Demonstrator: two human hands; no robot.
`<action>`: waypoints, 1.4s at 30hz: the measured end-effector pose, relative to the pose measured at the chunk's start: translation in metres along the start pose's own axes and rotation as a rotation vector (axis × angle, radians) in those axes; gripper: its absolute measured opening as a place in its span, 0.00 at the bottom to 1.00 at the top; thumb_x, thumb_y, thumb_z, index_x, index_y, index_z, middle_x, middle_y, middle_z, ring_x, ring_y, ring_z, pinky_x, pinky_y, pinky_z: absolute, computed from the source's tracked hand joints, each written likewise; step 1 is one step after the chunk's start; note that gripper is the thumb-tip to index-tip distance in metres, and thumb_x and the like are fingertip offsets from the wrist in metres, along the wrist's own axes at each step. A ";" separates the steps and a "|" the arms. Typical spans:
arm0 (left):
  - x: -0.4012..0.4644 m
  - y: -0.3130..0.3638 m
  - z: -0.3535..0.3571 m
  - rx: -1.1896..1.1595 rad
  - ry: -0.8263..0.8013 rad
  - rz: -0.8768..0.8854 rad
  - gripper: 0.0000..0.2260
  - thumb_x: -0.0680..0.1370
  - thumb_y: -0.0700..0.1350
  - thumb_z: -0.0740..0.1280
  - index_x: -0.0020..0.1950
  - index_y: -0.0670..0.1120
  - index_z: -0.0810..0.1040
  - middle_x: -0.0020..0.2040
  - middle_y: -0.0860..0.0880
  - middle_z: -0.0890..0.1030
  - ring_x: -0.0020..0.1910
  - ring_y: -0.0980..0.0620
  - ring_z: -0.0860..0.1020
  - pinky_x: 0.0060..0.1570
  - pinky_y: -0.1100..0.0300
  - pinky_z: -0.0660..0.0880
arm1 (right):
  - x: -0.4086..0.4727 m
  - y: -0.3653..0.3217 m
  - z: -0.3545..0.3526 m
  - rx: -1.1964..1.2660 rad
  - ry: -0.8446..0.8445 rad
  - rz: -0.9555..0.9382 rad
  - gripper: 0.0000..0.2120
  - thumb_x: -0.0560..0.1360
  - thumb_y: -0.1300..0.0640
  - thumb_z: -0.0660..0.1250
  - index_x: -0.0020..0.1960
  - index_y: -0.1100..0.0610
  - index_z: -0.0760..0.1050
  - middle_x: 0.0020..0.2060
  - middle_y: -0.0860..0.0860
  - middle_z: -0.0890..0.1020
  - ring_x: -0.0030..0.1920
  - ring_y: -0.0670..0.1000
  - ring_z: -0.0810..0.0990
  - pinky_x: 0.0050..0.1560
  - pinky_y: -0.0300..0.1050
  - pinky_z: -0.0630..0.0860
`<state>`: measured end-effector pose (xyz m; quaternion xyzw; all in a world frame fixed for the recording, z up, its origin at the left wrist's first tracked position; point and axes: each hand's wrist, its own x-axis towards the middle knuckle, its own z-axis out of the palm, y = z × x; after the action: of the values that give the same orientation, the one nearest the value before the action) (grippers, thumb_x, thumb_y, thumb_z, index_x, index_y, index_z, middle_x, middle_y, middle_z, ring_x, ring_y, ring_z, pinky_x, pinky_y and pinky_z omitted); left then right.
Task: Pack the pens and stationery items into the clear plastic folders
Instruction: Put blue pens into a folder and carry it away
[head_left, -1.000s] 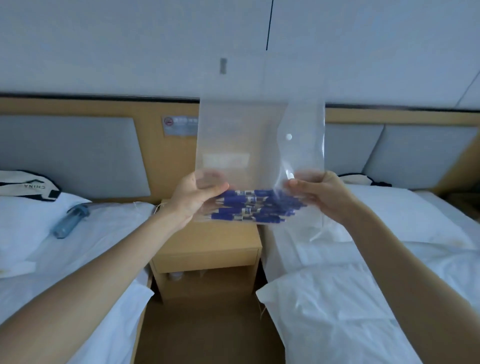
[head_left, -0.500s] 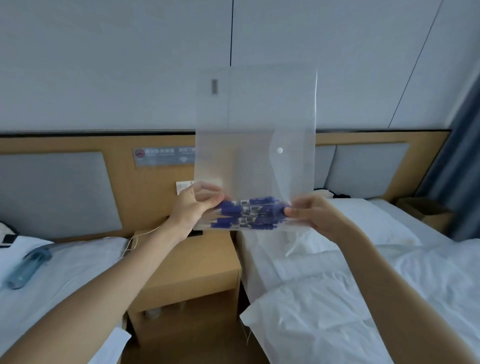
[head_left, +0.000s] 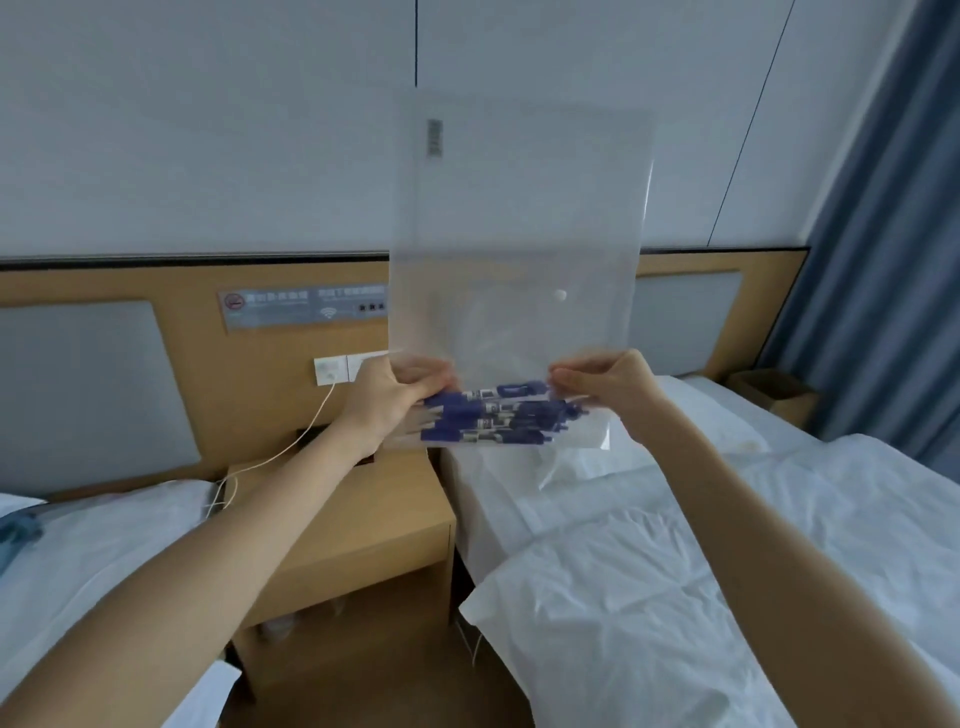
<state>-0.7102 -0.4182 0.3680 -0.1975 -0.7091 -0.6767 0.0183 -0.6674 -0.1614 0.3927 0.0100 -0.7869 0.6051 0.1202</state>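
1. Head view: a clear folder (head_left: 519, 249) is held upright in the air above the nightstand (head_left: 358, 525), between two beds.
2. Left hand (head_left: 387, 397) pinches the folder's lower left edge, fingers curled round it.
3. Right hand (head_left: 618, 387) pinches the lower right part, fingers clenched on the plastic.
4. Blue pens (head_left: 493, 418) lie in a heap at the folder's bottom (inside it, seen through the plastic).
5. A white cable (head_left: 291, 447) hangs from a wall socket.

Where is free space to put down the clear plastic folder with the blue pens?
Bare sheet on the right white bed, beside the white pillow. The wooden nightstand top is partly free; a white cable crowds its left corner.
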 end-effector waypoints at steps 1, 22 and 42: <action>0.003 -0.001 -0.001 0.010 0.008 -0.007 0.05 0.74 0.39 0.70 0.48 0.47 0.80 0.41 0.52 0.85 0.45 0.53 0.83 0.53 0.53 0.78 | 0.003 0.001 0.003 -0.010 0.022 0.013 0.10 0.69 0.64 0.73 0.50 0.66 0.82 0.32 0.51 0.85 0.35 0.49 0.84 0.40 0.41 0.81; -0.011 -0.004 -0.044 -0.355 -0.302 -0.095 0.16 0.64 0.47 0.78 0.50 0.45 0.85 0.52 0.41 0.83 0.52 0.45 0.82 0.49 0.54 0.80 | -0.022 -0.010 0.005 0.119 -0.208 -0.072 0.13 0.62 0.56 0.77 0.47 0.54 0.85 0.42 0.58 0.85 0.42 0.55 0.85 0.47 0.45 0.82; 0.000 -0.005 -0.035 -0.129 -0.224 -0.034 0.07 0.69 0.39 0.70 0.41 0.48 0.86 0.44 0.43 0.85 0.46 0.49 0.83 0.40 0.60 0.80 | -0.010 -0.007 -0.001 0.071 -0.290 0.052 0.16 0.72 0.66 0.69 0.58 0.56 0.78 0.46 0.57 0.85 0.43 0.53 0.85 0.39 0.41 0.80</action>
<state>-0.7205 -0.4520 0.3659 -0.2605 -0.6651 -0.6946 -0.0853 -0.6568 -0.1638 0.3975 0.0812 -0.7741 0.6277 -0.0112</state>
